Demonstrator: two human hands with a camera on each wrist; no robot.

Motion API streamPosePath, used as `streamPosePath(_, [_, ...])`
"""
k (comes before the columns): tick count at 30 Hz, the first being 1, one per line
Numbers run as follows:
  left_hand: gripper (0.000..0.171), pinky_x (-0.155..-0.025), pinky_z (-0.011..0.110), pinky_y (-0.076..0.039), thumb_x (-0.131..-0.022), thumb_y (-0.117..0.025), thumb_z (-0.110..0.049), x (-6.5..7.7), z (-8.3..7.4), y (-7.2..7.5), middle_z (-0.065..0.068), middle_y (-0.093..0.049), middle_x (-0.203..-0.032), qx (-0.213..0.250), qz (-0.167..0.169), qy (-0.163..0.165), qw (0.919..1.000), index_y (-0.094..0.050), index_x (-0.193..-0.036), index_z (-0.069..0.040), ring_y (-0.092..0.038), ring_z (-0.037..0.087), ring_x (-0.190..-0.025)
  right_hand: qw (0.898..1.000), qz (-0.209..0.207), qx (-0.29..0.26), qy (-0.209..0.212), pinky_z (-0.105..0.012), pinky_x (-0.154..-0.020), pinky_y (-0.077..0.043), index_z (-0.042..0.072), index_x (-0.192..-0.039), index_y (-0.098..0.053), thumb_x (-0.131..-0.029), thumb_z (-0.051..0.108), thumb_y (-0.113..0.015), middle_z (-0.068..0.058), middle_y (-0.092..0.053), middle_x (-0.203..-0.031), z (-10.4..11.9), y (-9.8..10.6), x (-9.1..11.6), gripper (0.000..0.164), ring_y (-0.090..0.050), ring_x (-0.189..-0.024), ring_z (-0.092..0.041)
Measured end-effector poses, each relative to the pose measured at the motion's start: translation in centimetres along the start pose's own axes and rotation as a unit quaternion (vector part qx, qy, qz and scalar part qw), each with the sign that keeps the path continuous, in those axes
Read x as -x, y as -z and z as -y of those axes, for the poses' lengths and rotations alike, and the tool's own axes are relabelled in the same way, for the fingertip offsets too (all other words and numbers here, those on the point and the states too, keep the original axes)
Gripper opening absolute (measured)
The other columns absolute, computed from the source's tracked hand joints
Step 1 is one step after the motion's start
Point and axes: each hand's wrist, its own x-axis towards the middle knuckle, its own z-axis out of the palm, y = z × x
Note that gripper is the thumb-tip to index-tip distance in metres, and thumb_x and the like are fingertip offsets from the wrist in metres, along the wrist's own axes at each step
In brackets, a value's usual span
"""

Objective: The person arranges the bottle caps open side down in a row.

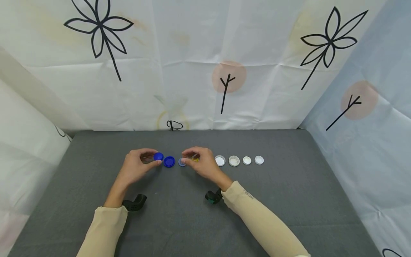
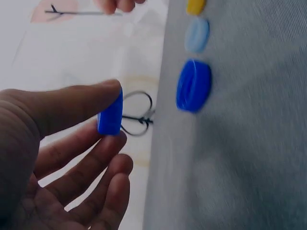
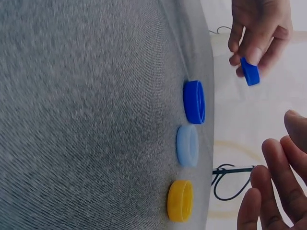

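Between thumb and fingers, my left hand [image 1: 136, 166] pinches a small blue bottle cap [image 2: 111, 115], raised above the cloth. A larger blue cap [image 1: 169, 161] lies on the grey surface just right of it, its hollow side showing. My right hand [image 1: 205, 166] holds nothing; its fingers and thumb are apart and loosely bent. It hovers over a pale blue cap [image 3: 187, 145] and a yellow cap [image 3: 180, 201], partly covering both in the head view.
Several white caps, such as the leftmost white cap [image 1: 219, 160] and the rightmost white cap [image 1: 259, 160], continue the row to the right on the grey cloth-covered table [image 1: 179, 228]. Behind it hangs a white printed curtain [image 1: 186, 85].
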Motion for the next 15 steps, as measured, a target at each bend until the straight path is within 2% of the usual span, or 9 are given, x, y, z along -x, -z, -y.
streamPosePath(4, [0.035,-0.090,0.056,-0.051,-0.090,-0.080,-0.017,0.0,0.9,0.3,0.023,-0.069,-0.116,-0.023,-0.014,0.004,0.9996,-0.071,-0.119,0.001,-0.065,0.040,-0.106,0.999,0.021,0.037,-0.008,-0.045,-0.087,-0.055,0.001,-0.115,-0.074,-0.092,0.014,-0.078,-0.008,-0.073,-0.110,-0.2,-0.2,-0.5,0.026,-0.065,-0.103,-0.027])
streamPosePath(7, [0.034,-0.087,0.056,-0.052,-0.088,-0.081,-0.014,-0.1,1.7,0.2,0.024,-0.070,-0.112,-0.035,-0.018,0.006,0.9992,-0.072,-0.115,0.003,-0.066,0.040,-0.102,0.996,0.041,0.079,-0.018,-0.042,-0.090,-0.053,0.003,-0.119,-0.073,-0.093,0.018,-0.077,-0.007,-0.072,-0.113,-0.2,-0.5,-1.1,0.030,-0.063,-0.108,-0.026])
streamPosePath(15, [0.036,-0.088,0.055,-0.051,-0.089,-0.081,-0.015,-0.4,3.1,-0.7,0.023,-0.070,-0.111,-0.061,0.001,0.044,0.9972,-0.071,-0.117,0.005,-0.065,0.038,-0.102,0.983,0.088,0.155,-0.046,-0.037,-0.097,-0.047,0.005,-0.124,-0.071,-0.090,0.026,-0.080,-0.006,-0.071,-0.117,-0.2,-1.8,-2.8,0.041,-0.061,-0.112,-0.023])
